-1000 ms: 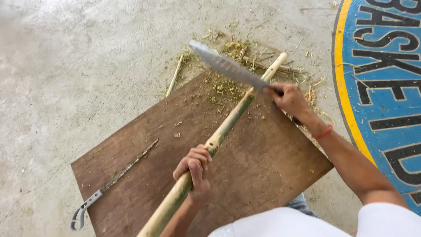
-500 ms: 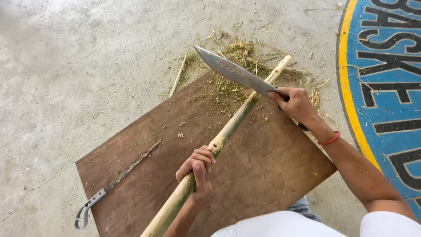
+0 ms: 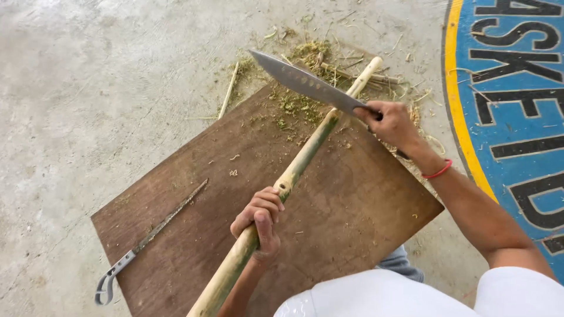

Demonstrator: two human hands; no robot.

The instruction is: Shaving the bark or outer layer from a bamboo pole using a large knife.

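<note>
— Where's the bamboo pole (image 3: 296, 167) lying?

— Slanted across the brown board (image 3: 358, 211) on the concrete floor (image 3: 88, 88), its long axis running from the person's lap up to the far right.

— And the hands?

— The left hand (image 3: 260, 222) is wrapped tight round the near stretch. The right hand (image 3: 392, 122) is clenched on the big knife (image 3: 305, 83), blade crossing the far stretch, nearer the peeled tip.

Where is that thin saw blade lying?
The thin saw blade lies on the brown board's left part, its looped handle end past the near-left edge, left of the left hand gripping the bamboo pole.
</note>
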